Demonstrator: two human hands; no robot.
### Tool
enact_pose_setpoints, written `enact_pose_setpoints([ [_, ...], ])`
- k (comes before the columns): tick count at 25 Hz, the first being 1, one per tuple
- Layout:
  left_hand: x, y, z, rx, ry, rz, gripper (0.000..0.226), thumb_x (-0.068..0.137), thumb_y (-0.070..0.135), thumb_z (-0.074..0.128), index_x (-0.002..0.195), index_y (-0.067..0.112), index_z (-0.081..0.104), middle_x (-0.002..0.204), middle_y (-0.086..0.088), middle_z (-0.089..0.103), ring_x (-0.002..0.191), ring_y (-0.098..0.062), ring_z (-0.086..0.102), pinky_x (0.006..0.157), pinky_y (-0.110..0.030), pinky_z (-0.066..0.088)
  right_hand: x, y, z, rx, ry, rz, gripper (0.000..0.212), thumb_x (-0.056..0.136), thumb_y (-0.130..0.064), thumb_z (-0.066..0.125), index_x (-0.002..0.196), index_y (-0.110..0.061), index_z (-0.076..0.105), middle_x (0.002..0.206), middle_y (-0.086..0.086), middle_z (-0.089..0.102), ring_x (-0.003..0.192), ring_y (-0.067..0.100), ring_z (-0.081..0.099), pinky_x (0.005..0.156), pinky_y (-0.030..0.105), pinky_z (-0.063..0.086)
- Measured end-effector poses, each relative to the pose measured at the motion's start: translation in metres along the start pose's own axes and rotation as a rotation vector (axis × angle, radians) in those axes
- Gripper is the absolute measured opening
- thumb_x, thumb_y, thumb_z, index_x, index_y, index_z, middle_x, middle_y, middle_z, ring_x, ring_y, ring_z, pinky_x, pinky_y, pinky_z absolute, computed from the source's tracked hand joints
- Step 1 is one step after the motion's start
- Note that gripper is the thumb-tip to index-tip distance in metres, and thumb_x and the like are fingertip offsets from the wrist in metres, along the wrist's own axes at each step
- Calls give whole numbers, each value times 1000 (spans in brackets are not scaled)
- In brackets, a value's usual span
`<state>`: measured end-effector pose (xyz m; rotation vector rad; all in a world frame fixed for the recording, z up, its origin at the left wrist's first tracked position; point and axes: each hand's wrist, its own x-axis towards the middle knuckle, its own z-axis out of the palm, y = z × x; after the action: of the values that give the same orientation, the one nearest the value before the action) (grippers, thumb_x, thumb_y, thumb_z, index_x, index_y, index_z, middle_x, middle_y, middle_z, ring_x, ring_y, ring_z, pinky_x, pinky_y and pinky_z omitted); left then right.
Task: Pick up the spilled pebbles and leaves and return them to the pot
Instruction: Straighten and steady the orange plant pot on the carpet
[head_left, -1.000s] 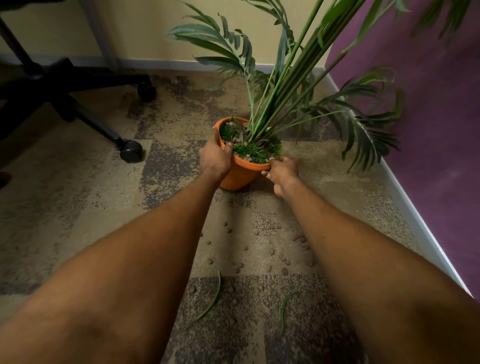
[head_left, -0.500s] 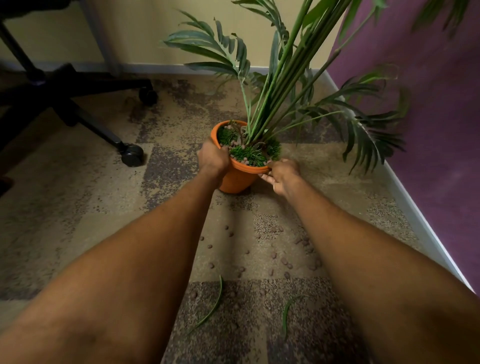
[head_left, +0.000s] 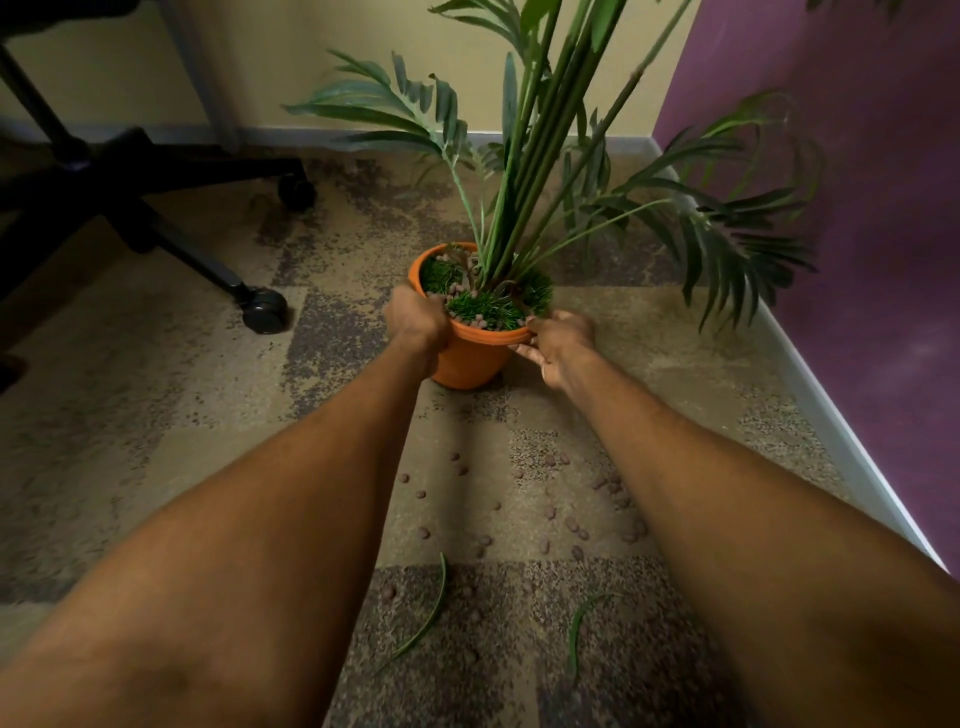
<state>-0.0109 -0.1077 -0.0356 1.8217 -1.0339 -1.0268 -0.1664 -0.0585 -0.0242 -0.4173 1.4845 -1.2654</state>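
Note:
An orange pot (head_left: 470, 358) with a tall palm-like plant (head_left: 524, 171) stands upright on the carpet near the corner. Green moss and brown pebbles fill its top. My left hand (head_left: 415, 319) grips the pot's left rim. My right hand (head_left: 558, 343) holds the right side, thumb on the rim and fingers under it. Several brown pebbles (head_left: 550, 512) lie scattered on the carpet between my forearms. Two narrow green leaves lie nearer to me: one leaf (head_left: 428, 613) to the left and another leaf (head_left: 576, 626) to the right.
A black office chair base (head_left: 130, 202) with castors (head_left: 265, 310) stands at the left. A purple wall (head_left: 857, 218) with a white skirting board runs along the right, a yellow wall at the back. Fronds hang over the floor at the right.
The pot has shifted slightly left and away while both hands stay on its rim. The view has tilted a little; pebbles and leaves lie where they were.

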Motion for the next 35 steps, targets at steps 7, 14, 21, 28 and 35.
enact_pose_setpoints([
  [7, -3, -7, -10, -25, 43, -40, 21, 104, 10, 51, 119, 9, 66, 107, -18, 69, 90, -38, 71, 73, -52, 65, -5, -3, 7, -56, -6, -27, 49, 104, 3, 53, 151, -4, 42, 102, 7, 59, 96, 22, 58, 87, 40, 57],
  [14, 3, -22, -11, -128, 46, -109, 23, 101, 12, 52, 116, 3, 68, 90, -22, 72, 66, -34, 69, 51, -44, 63, -1, -3, 13, -115, 5, -88, 36, 102, 5, 56, 137, -1, 56, 86, 0, 57, 77, 15, 59, 83, 43, 61],
  [21, -13, -26, 1, -203, 80, -203, 27, 102, 23, 54, 127, 15, 58, 117, -14, 67, 99, -38, 68, 83, -56, 63, 8, -2, 5, -178, -6, -121, 38, 101, 6, 56, 139, -2, 57, 94, 5, 63, 82, 18, 62, 76, 41, 59],
  [28, -13, -29, -5, -246, 19, -195, 40, 101, 16, 57, 140, 19, 48, 121, -13, 65, 103, -38, 68, 84, -57, 63, 14, 1, 4, -227, 16, -131, 49, 102, 0, 59, 149, -5, 47, 117, 12, 62, 96, 23, 63, 79, 40, 60],
  [35, -7, -30, -7, -185, 4, -187, 36, 102, 23, 61, 137, 17, 56, 122, -12, 66, 106, -36, 66, 84, -56, 63, 13, 14, 8, -264, 51, -183, 28, 96, 1, 67, 123, -7, 67, 112, 11, 71, 90, 23, 69, 78, 43, 63],
])
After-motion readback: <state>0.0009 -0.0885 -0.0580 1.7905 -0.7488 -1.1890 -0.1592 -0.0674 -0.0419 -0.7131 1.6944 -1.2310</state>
